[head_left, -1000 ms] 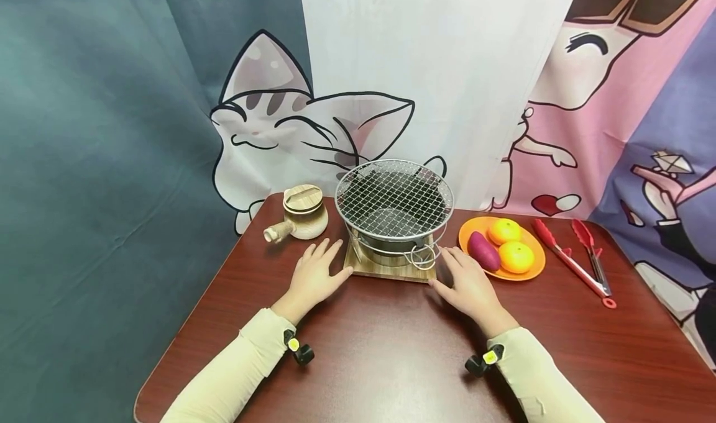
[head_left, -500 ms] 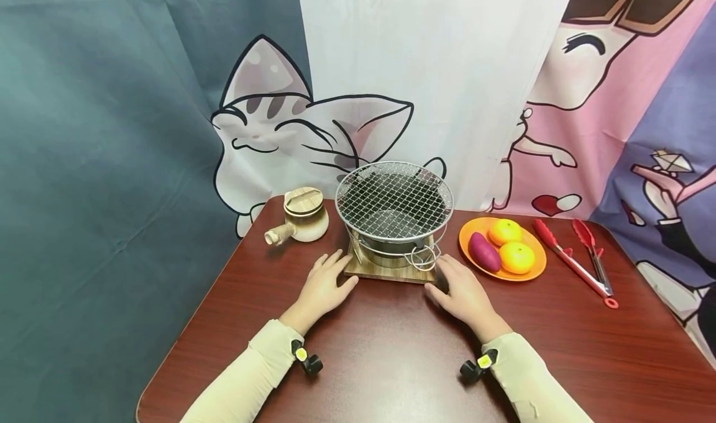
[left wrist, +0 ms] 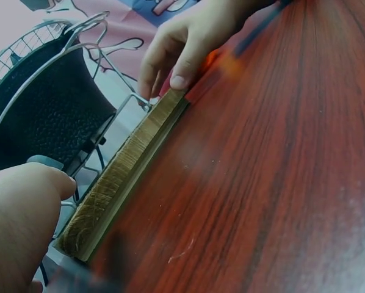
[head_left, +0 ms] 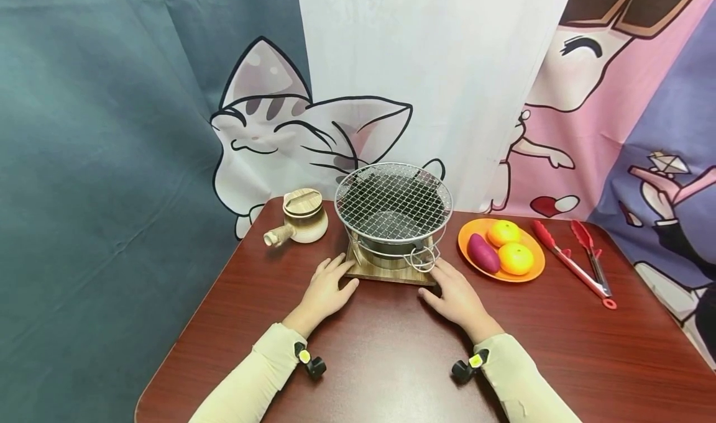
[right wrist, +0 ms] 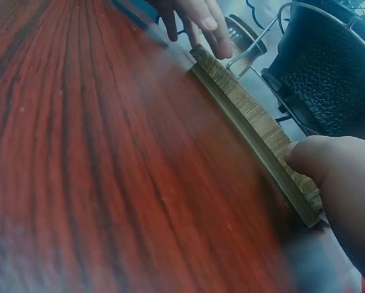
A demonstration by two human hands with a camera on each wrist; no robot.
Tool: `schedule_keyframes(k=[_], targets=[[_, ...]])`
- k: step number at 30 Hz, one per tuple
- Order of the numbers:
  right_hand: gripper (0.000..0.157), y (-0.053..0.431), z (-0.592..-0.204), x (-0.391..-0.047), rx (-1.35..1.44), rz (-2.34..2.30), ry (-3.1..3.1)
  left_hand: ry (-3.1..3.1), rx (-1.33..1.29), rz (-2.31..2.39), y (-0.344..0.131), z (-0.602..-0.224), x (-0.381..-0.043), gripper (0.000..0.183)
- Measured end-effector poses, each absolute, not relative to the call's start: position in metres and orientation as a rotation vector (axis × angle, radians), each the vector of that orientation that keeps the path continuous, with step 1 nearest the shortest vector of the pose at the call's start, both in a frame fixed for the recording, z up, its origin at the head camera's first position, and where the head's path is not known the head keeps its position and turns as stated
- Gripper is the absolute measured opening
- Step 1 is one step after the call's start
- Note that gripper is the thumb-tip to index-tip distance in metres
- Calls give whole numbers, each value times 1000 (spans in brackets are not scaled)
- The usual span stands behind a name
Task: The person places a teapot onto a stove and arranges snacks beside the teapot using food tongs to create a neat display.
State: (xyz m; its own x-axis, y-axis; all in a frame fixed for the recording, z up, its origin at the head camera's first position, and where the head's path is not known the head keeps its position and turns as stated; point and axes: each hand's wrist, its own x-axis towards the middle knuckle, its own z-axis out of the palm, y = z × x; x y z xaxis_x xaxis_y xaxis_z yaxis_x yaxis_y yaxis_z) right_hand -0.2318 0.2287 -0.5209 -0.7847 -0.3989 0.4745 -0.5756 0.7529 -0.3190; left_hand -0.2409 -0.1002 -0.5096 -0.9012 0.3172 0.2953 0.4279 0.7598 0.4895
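A round charcoal grill with a wire mesh rack (head_left: 394,209) stands on a square wooden base (head_left: 391,272) at the table's middle back. My left hand (head_left: 326,289) is at the base's left front corner, fingers spread toward its side and thumb in front. At the opposite corner is my right hand (head_left: 455,292), its thumb (right wrist: 310,155) overlapping the board's front edge in the right wrist view. In the left wrist view, the right hand's fingers (left wrist: 151,73) bend down beside the board's end. Both hands look relaxed around the corners. The grill hides the back of the base.
A small side-handled pot with a wooden lid (head_left: 304,215) stands left of the grill. To the right, an orange plate (head_left: 506,276) bears two oranges (head_left: 516,259) and a purple sweet potato (head_left: 483,253). Red-tipped tongs (head_left: 587,274) lie farther right. A cartoon curtain (head_left: 436,69) hangs behind the table.
Both hands have moved inward, the left to the right and the right to the left, closing in on the wooden base's corners. Grill, pot, plate and tongs stay in place.
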Motion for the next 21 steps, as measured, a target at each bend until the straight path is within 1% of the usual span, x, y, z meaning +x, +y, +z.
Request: schedule_keyframes(k=[13, 21], targets=[[71, 224, -526, -236, 759, 595, -2583, -2731, -642, -831, -98, -514, -245, 49], [64, 224, -528, -239, 751, 582, -2573, -2723, -662, -770, -96, -520, -247, 49]])
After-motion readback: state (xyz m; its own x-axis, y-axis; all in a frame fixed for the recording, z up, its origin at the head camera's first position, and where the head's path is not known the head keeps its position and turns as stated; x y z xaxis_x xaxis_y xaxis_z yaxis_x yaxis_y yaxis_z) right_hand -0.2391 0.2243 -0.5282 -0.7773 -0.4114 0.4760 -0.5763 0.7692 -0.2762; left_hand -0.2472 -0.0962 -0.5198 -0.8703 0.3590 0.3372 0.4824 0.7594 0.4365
